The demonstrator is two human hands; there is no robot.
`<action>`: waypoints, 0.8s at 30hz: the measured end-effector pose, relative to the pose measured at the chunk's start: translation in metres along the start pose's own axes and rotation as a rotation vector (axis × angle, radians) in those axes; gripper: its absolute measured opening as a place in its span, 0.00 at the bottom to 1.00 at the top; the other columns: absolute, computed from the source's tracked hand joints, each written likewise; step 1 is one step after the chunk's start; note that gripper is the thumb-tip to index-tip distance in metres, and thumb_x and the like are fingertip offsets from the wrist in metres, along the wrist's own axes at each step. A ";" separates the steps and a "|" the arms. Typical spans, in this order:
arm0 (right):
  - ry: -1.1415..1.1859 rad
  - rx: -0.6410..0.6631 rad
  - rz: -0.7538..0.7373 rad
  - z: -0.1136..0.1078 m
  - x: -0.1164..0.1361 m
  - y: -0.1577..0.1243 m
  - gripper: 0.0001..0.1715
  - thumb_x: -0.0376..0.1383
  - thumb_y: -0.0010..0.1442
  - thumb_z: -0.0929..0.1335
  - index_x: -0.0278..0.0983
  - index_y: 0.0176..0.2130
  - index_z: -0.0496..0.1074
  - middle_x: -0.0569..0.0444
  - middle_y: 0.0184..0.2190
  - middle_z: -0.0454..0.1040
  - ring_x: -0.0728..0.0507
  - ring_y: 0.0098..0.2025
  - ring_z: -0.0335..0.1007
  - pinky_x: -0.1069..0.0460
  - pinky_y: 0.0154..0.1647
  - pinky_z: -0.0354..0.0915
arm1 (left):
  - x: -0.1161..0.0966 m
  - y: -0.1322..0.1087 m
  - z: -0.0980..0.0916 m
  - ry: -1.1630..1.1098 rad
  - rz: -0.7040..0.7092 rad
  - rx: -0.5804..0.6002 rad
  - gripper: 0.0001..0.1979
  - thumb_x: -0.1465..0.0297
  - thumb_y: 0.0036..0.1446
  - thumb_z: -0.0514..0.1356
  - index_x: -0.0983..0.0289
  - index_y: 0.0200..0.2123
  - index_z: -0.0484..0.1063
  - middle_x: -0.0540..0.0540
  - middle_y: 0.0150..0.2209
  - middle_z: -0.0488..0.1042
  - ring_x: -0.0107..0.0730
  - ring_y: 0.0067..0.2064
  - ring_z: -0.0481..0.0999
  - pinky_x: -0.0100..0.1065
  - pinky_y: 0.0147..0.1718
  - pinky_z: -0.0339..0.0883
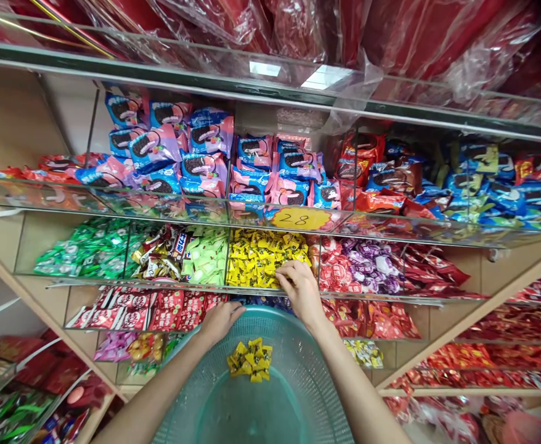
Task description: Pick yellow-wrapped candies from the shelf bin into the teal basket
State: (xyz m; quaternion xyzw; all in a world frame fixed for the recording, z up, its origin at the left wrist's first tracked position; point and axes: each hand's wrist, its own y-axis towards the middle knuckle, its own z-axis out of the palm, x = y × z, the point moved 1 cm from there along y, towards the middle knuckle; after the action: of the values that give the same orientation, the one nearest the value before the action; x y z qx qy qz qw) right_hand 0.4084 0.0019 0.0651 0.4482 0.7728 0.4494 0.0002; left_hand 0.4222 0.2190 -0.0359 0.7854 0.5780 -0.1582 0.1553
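Note:
My left hand (219,320) grips the far rim of a green plastic basket (298,394) held below the shelves. A small heap of yellow wrapped candies (250,359) lies in the basket. My right hand (298,287) reaches into the shelf compartment full of yellow candies (256,256), with its fingers curled down into the pile. Whether anything is in those fingers is hidden.
Clear-fronted shelf compartments hold green candies (85,250), light green candies (206,256), red and purple candies (367,265) and blue-pink biscuit packs (206,160). A yellow price tag reading 28 (298,217) sits on the shelf edge. Red chocolate packs (150,308) lie lower left.

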 end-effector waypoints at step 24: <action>-0.282 0.834 -0.079 0.085 0.039 -0.061 0.14 0.25 0.57 0.60 0.31 0.39 0.73 0.41 0.39 0.77 0.40 0.40 0.73 0.49 0.35 0.64 | -0.009 -0.001 -0.006 0.046 -0.003 0.024 0.19 0.58 0.63 0.47 0.58 0.39 0.75 0.55 0.39 0.79 0.41 0.43 0.76 0.31 0.35 0.62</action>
State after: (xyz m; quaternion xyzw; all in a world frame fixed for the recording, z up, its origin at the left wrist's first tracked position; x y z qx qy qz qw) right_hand 0.3769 0.0760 -0.0123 0.4370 0.8970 0.0333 -0.0582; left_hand 0.4195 0.2139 -0.0268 0.7896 0.5808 -0.1472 0.1324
